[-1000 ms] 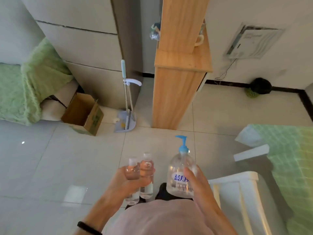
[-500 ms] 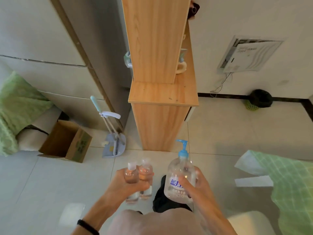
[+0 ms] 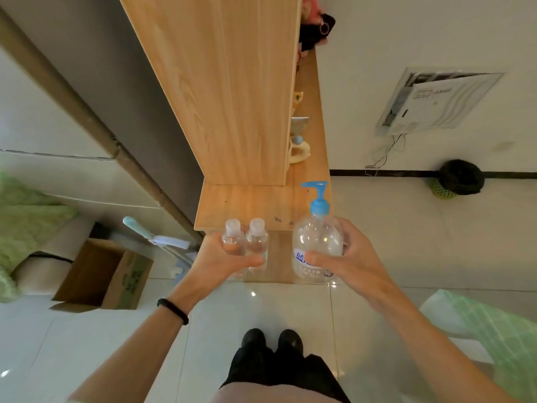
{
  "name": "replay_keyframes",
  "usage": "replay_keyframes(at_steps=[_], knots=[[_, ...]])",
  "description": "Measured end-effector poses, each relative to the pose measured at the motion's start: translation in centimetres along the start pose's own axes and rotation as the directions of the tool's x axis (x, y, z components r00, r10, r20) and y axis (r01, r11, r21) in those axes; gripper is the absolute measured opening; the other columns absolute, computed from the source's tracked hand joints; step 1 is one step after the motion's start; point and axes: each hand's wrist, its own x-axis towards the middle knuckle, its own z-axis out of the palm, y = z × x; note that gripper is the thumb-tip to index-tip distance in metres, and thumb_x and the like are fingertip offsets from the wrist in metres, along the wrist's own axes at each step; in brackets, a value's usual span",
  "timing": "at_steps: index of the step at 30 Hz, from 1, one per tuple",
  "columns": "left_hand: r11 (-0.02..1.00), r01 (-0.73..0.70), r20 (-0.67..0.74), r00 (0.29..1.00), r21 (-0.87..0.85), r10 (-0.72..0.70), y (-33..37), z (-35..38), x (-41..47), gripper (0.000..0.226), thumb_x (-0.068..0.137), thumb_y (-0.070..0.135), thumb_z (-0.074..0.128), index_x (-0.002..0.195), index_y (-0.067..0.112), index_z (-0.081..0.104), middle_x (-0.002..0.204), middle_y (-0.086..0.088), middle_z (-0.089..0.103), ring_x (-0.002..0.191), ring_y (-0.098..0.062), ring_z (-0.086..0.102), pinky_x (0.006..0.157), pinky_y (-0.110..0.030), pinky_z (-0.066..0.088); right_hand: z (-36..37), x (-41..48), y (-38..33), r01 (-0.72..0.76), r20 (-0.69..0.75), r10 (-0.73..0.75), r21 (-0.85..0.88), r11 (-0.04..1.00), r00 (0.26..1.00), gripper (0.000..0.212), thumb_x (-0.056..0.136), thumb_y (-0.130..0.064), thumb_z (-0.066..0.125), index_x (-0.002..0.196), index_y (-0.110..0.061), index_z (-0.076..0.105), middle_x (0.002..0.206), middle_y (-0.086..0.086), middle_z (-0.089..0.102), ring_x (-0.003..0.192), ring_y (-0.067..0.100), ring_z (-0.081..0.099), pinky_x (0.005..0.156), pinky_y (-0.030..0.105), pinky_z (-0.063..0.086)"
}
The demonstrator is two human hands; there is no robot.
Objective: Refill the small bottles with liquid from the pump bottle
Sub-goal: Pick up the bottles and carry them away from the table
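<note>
My left hand (image 3: 225, 261) grips two small clear bottles (image 3: 245, 242) side by side, both upright with clear caps on. My right hand (image 3: 347, 257) grips the large clear pump bottle (image 3: 315, 242), which has a blue pump head and a blue-and-white label. Both hands hold their bottles in the air just in front of the low step of a wooden shelf unit (image 3: 247, 205). The lower parts of the small bottles are hidden behind my fingers.
The tall wooden upright (image 3: 226, 82) rises behind the step, with cups (image 3: 299, 146) on the shelf beside it. An open cardboard box (image 3: 107, 274) and a dustpan set (image 3: 162, 242) stand at the left. Green fabric (image 3: 494, 330) lies at the right, a black bin (image 3: 459, 177) by the wall.
I have walked up to the wooden shelf unit, which now fills the view ahead. Both hands have reached forward with their bottles towards the low wooden step.
</note>
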Motion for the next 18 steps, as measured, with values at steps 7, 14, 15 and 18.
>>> replay_keyframes(at_steps=[7,14,15,18], knots=[[0.998,-0.044,-0.04,0.998,-0.048,0.042,1.2,-0.8,8.1,0.051,0.047,0.039,0.095,0.095,0.031,0.079,0.093,0.002,0.082,0.083,-0.009,0.078,0.069,-0.024,0.063,0.2,6.7,-0.7,0.061,-0.071,-0.066,-0.072,0.996,0.995,0.079,0.065,-0.01,0.101,0.131,-0.029,0.06,0.121,-0.011,0.073,0.109,0.003,0.071,0.082,0.017,0.058],[0.994,-0.106,-0.051,0.993,0.003,0.106,0.5,-1.6,13.7,0.043,0.057,0.027,0.1,0.093,0.039,0.079,0.078,0.018,0.078,0.072,0.006,0.073,0.061,-0.009,0.053,1.3,11.4,1.1,0.105,-0.162,-0.119,-0.093,0.99,0.98,0.091,0.058,-0.013,0.102,0.134,-0.028,0.055,0.129,-0.007,0.069,0.117,0.013,0.068,0.087,0.023,0.059],[0.994,-0.107,-0.065,0.992,0.012,0.108,0.4,-1.6,14.2,0.046,0.056,0.027,0.101,0.093,0.043,0.078,0.081,0.021,0.078,0.074,0.007,0.073,0.062,-0.007,0.052,1.5,11.8,1.3,0.114,-0.17,-0.127,-0.09,0.989,0.977,0.091,0.057,-0.013,0.103,0.133,-0.03,0.055,0.127,-0.008,0.069,0.116,0.013,0.069,0.085,0.02,0.058],[0.99,-0.139,-0.07,0.988,0.013,0.139,0.0,-1.5,15.7,0.047,0.057,0.021,0.103,0.09,0.042,0.078,0.085,0.02,0.079,0.078,0.006,0.074,0.067,-0.008,0.054,2.2,12.9,1.6,0.131,-0.197,-0.15,-0.106,0.986,0.969,0.092,0.056,-0.017,0.104,0.128,-0.041,0.053,0.122,-0.017,0.069,0.11,0.006,0.069,0.084,0.017,0.057]])
